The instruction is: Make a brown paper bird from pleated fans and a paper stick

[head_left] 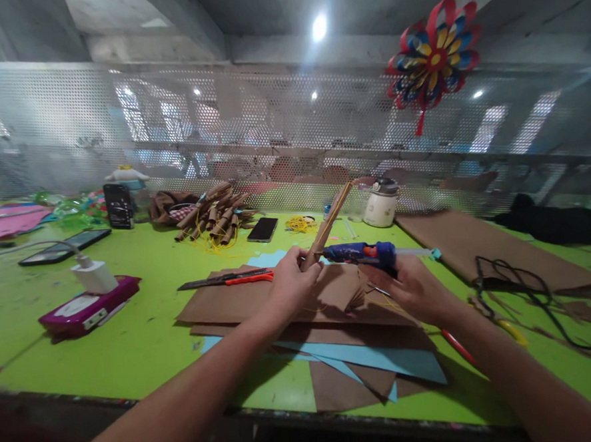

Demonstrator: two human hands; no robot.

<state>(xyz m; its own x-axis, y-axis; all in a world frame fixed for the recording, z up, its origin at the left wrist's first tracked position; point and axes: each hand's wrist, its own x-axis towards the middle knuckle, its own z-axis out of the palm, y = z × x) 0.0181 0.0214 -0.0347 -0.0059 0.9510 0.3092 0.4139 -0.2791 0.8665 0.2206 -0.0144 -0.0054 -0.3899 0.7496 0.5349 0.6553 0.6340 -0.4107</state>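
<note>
My left hand [295, 278] is closed around the lower end of a rolled brown paper tube [331, 220], which tilts up to the right. A yellow string seems to run along the tube. My right hand [413, 286] grips a blue hot glue gun [360, 252], its nozzle pointing left at the tube near my left fingers. A clear glue stick [412, 252] pokes out of the gun's back. Beneath both hands lie stacked brown paper sheets [225, 306] and blue paper [384, 359]. Left of my left hand is a black and orange cutter [229, 279].
A purple power strip [88, 310] with a white charger [95, 278] stands at left. Behind are a bundle of paper tubes [218, 216], a phone [263, 229], yellow string [300, 224] and a white jar [381, 204]. A black cord [524, 287] and brown board [492, 245] lie at right.
</note>
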